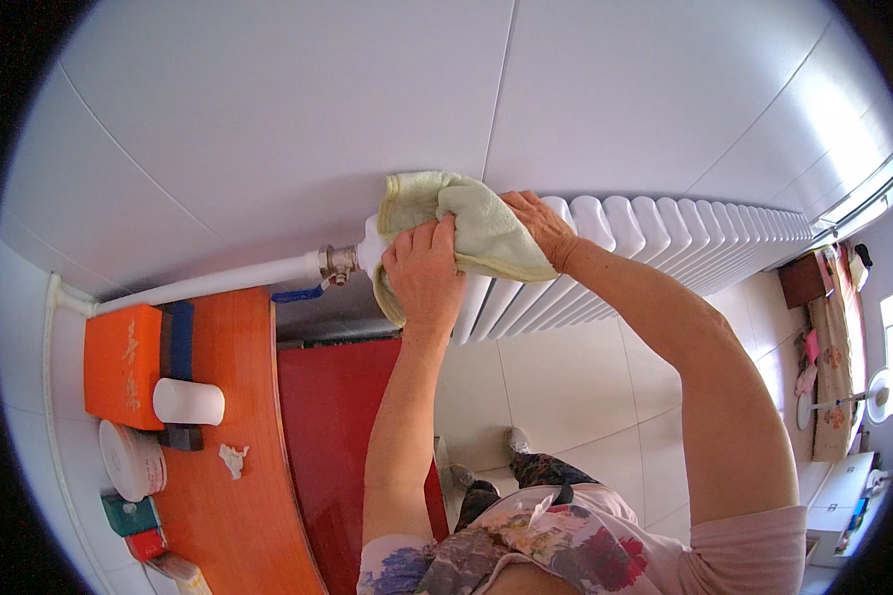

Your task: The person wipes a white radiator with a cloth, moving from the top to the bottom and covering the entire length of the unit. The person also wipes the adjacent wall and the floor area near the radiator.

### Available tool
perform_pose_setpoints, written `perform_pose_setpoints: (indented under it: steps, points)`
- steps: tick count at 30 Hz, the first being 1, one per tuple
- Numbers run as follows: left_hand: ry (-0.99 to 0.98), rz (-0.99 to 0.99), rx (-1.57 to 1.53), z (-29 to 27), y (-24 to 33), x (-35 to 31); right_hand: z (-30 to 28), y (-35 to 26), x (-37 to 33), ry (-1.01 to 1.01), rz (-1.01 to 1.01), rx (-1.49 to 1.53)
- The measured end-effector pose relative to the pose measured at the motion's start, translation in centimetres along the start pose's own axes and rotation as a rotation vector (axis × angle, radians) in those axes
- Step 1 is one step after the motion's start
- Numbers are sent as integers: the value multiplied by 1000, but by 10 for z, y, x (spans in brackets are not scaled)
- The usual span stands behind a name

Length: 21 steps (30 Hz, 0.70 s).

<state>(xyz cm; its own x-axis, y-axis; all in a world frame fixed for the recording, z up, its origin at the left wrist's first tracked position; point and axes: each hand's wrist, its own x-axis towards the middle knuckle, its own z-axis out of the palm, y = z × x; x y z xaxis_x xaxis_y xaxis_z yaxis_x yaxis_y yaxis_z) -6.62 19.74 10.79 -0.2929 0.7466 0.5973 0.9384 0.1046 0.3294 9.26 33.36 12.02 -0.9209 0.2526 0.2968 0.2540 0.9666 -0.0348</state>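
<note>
A pale green cloth (486, 226) with a yellowish edge is draped over the left end of a white radiator (630, 233). My left hand (427, 270) presses on the cloth with its fingers bent over it, near the radiator's top. Beyond the cloth's right side, my right hand (541, 226) reaches to the back of the radiator by the wall. Its fingers are partly hidden behind the cloth and radiator, so their grip does not show fully. A metal valve (340, 264) with a blue handle (301, 294) joins the radiator's left end to a white pipe (213, 285).
On the left, a wooden tabletop (230, 496) holds an orange box (122, 365), a white cup (189, 403), a round white tub (132, 460) and a crumpled tissue (233, 460). A red panel (337, 426) stands beside it. At far right is a white fan (879, 394).
</note>
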Motion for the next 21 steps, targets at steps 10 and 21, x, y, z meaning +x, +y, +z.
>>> perform_pose_setpoints:
  steps: [10,21]
  points:
    - [-306,34,-127,-13,-22,46,-5,-7,2,-98,134,28]
    - [-30,12,-62,-2,-10,27,-18,-19,7,-36,103,27]
